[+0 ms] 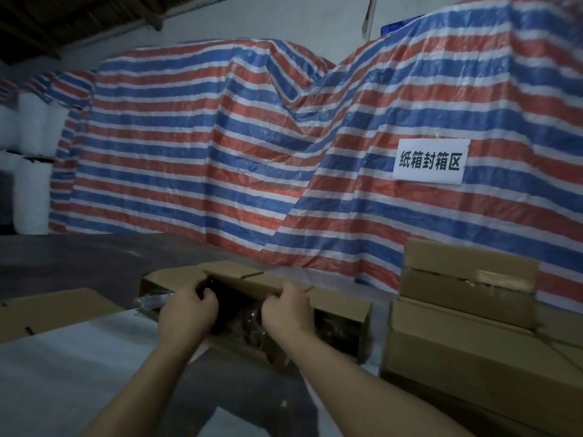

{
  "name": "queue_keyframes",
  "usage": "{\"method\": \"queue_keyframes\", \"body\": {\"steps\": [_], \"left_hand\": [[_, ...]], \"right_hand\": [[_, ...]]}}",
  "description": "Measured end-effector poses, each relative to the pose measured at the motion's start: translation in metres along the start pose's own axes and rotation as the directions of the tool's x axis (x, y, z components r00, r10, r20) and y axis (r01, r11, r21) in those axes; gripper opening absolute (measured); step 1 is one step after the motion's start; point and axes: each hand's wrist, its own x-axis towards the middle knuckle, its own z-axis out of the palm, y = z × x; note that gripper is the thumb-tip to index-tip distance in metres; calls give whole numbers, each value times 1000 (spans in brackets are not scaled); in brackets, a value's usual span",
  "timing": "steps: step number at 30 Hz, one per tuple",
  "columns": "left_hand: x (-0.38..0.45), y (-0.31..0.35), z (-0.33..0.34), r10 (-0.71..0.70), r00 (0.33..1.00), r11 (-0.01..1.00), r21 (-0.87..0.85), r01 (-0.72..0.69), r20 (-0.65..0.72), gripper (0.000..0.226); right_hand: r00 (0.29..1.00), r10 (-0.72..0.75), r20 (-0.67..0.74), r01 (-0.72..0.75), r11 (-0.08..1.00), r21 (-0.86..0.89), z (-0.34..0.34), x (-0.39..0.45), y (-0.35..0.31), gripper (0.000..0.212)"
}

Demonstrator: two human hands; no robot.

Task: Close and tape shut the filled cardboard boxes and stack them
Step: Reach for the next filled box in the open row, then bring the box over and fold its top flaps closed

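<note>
While both hands reach forward over a dim work surface, a long, narrow open cardboard box lies across the middle of the view, its dark, plastic-wrapped contents showing through the open top. The left hand has its fingers curled down into the box near its left end, gripping something dark there; what exactly it grips is too shadowed to tell. The right hand pinches the edge of the far long flap, thumb on the near side and fingers over the top.

The step appears to be folding the flaps closed. To do it well, the contents should probably be pressed fully below the rim first, then the far flap drawn flat toward the body, so the seam meets evenly for tape. No tape roll is visible.

The box sits directly under both hands, touching them. To the right, well apart from the hands, stands a stack of sealed boxes. Behind everything hangs a red, white and blue striped tarp bearing a white paper sign.
</note>
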Motion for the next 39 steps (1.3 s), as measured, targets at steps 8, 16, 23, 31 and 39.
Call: {"method": "queue_keyframes", "body": {"steps": [8, 16, 23, 31, 39], "left_hand": [[-25, 16, -103, 66, 950, 947, -320, 37, 307, 9], [-113, 75, -151, 92, 839, 871, -451, 193, 537, 36], [-199, 123, -145, 189, 669, 755, -542, 369, 718, 35], [-277, 183, -93, 313, 554, 747, -560, 357, 771, 26], [-348, 203, -38, 287, 490, 684, -534, 497, 823, 32]], "right_hand": [[993, 27, 115, -39, 995, 97, -83, -47, -34, 12], [982, 130, 137, -153, 973, 170, -179, -141, -44, 19], [958, 246, 148, -268, 951, 152, -260, -204, 3, 6], [900, 433, 48, -434, 880, 194, -361, -249, 92, 20], [821, 570, 33, -557, 786, 268, -393, -290, 167, 30]]}}
